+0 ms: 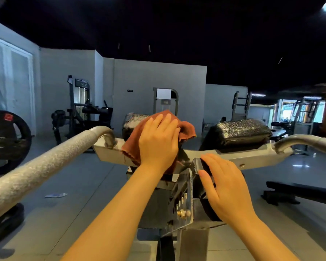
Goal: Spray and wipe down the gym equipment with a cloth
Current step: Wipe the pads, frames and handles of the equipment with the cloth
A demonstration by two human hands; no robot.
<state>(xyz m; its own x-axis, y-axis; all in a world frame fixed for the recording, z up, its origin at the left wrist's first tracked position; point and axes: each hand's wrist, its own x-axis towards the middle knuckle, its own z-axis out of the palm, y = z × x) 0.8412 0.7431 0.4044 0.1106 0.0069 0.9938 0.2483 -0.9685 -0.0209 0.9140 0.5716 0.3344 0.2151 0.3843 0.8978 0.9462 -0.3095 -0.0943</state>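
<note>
A rust-brown cloth [186, 129] lies draped over the left black pad [132, 119] and the grey crossbar [109, 153] of a gym machine. My left hand [158, 142] presses flat on the cloth with straight fingers. My right hand [226, 187] rests with its fingers over a black block [198, 164] at the machine's centre, just right of the cloth. A second black pad [241, 130] sits on the right of the crossbar. No spray bottle is in view.
Grey curved handles reach toward me at the left [45, 166] and right [309, 142]. A bolted metal bracket [184, 202] sits below my hands. A weight plate [8, 136] hangs at far left, a black bench [297, 193] stands at right, other machines line the back wall.
</note>
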